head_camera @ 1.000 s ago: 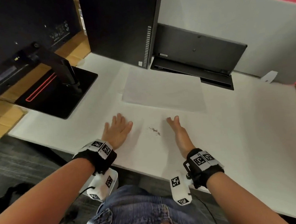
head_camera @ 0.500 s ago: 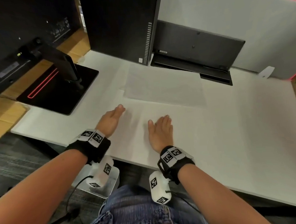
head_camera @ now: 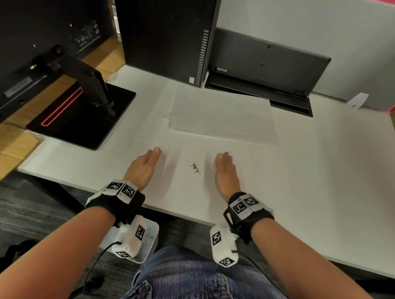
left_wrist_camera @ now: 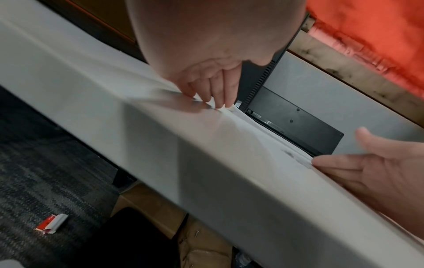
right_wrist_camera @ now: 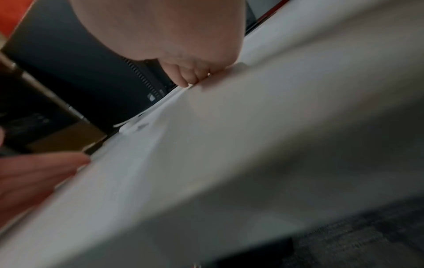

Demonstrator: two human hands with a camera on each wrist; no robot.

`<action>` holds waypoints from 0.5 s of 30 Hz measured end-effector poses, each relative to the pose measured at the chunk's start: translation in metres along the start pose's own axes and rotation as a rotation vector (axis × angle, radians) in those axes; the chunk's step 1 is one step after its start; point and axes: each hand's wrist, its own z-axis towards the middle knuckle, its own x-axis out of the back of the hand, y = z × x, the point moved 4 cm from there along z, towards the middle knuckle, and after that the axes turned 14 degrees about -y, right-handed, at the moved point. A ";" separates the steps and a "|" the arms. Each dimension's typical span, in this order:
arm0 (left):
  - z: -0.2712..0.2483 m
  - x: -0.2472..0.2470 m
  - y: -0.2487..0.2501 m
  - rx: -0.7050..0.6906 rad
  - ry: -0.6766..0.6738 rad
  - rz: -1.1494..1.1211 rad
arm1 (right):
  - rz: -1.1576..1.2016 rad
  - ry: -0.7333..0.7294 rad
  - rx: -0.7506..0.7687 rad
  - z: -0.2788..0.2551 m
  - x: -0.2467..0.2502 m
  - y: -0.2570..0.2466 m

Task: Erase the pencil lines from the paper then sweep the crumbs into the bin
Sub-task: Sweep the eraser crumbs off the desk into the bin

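Two hands flank the crumbs on the tabletop (head_camera: 316, 186).
Left hand (head_camera: 143, 170) and right hand (head_camera: 224, 173) stand edge-down, fingers straight, grasping nothing; crumbs (head_camera: 195, 168) lie mid-frame between them, paper (head_camera: 222, 120) just above.

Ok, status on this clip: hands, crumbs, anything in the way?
Left hand and right hand open, edge-on to the desk. Eraser crumbs piled between them. Paper behind, clear. Nothing blocking; bin not identifiable.

White desk (head_camera: 316, 186) bears a paper sheet (head_camera: 222, 120), dark crumbs (head_camera: 195, 168), and a monitor stand (head_camera: 85, 121)
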 end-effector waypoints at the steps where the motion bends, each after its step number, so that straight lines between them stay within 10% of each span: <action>1: 0.001 -0.001 0.000 -0.001 -0.003 -0.002 | -0.045 -0.037 0.014 -0.001 -0.008 -0.002; 7: 0.003 -0.002 -0.003 0.008 0.000 -0.032 | -0.081 -0.274 0.127 -0.004 -0.056 -0.015; 15: 0.003 -0.003 -0.005 0.023 -0.021 -0.013 | -0.047 -0.093 0.020 0.018 -0.007 -0.012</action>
